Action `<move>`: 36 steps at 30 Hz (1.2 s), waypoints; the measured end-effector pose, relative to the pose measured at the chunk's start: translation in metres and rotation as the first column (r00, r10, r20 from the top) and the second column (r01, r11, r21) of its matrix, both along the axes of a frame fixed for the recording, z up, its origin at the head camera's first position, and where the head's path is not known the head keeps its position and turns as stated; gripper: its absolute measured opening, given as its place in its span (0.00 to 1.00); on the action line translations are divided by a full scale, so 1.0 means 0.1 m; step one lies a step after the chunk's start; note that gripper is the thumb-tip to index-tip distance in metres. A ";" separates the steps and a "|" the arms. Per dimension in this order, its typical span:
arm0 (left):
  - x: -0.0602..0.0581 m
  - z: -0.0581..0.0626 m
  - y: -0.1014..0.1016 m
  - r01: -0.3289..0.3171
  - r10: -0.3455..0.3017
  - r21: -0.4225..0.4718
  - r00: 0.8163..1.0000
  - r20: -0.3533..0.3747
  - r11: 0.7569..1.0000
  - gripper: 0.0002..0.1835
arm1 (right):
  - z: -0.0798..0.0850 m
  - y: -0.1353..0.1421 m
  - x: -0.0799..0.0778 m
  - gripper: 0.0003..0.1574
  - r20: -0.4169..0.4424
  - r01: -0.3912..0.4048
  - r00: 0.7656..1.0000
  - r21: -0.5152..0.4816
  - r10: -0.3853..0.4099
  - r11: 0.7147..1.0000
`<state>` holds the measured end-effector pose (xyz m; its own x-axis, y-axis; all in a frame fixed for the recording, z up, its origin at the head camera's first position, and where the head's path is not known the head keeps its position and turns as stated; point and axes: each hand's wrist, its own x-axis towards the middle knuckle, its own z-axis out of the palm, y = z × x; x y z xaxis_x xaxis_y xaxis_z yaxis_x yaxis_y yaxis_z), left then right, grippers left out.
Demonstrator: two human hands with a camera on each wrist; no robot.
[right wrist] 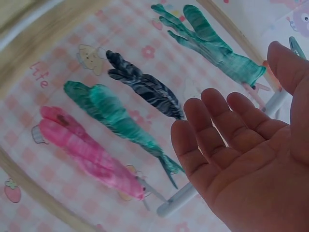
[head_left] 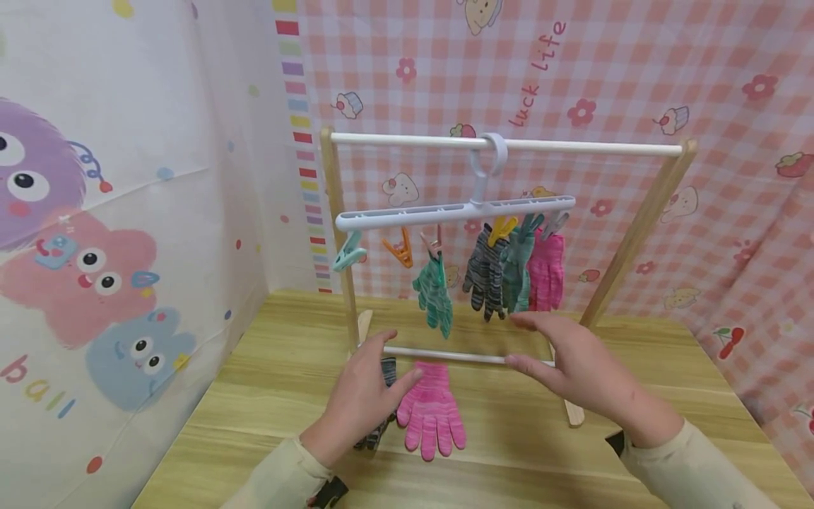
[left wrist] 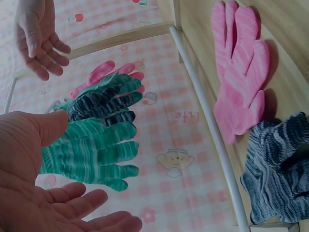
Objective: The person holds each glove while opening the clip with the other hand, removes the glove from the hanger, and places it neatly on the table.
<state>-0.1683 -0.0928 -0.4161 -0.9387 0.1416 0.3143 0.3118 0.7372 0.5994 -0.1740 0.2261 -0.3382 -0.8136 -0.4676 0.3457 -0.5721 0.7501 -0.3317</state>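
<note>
My left hand [head_left: 365,389] hovers by the lower rod with thumb and fingers spread, holding nothing. Beneath it in the head view lie a pink knit glove [head_left: 434,413] and a dark grey striped glove [head_left: 389,371], which the hand partly covers. My right hand [head_left: 581,360] is raised at the right side of the rack, its fingers extended and its palm bare in the right wrist view. Above and between the hands, a white clip hanger [head_left: 407,217] carries a green glove [head_left: 434,293], a dark striped glove [head_left: 485,276], a second green glove [head_left: 518,276] and a pink glove [head_left: 548,272].
The hanger hooks over the white top rod [head_left: 407,141] of a wooden-legged rack, tilting up to the right. A teal clip [head_left: 348,253] and an orange clip [head_left: 399,251] on its left carry no glove. A white lower rod [head_left: 458,355] crosses just above the wooden table [head_left: 674,438].
</note>
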 end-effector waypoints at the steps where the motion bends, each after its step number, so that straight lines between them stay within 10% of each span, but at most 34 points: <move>1: 0.00 0.01 0.01 0.000 0.000 0.001 1.000 0.001 1.000 0.43 | 0.02 -0.01 -0.01 0.35 -0.010 -0.005 1.000 0.002 0.005 1.000; 36: -0.26 0.13 0.35 -0.040 0.056 0.170 0.995 -0.088 0.985 0.49 | 0.52 -0.43 -0.41 0.31 -0.013 0.000 1.000 -0.046 -0.001 0.999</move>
<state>-0.1940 -0.0574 -0.4030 -0.9092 0.0353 0.4148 0.3381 0.6441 0.6862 -0.2150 0.1826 -0.2864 -0.8088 -0.4508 0.3775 -0.5764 0.7347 -0.3577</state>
